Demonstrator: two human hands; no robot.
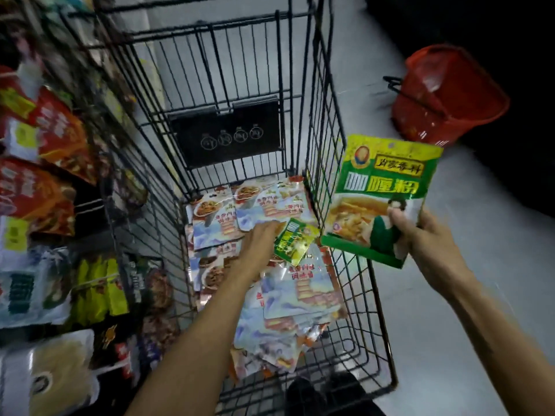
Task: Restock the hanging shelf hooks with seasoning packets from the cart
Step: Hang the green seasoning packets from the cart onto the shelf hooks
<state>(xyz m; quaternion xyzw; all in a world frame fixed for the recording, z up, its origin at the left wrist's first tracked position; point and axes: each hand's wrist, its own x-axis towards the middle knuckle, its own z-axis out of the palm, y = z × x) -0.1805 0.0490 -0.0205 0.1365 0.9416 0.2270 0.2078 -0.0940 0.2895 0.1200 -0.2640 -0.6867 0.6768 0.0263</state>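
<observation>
Packets (54, 139) are hanging in rows on shelf hooks at far left. Beside them a black wire cart (330, 115) is holding a pile of pale seasoning packets (288, 286). The left hand (261, 241) is reaching into it, fingers pinching a small green packet (295, 241) above the pile. The right hand (432, 235) is gripping a large green packet (387, 193) by its lower corner, just outside the cart. A red basket (447, 97) is sitting on the floor behind.

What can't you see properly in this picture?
All head view.
Shelf packets: motion-blurred, labels unreadable.
Left hand fingertips: hidden by the small green packet, grip unclear.
Cart packets: partly covered by the left arm.
Large green packet: corner covered by the gripping right hand.
Red basket: inside too dark.
</observation>
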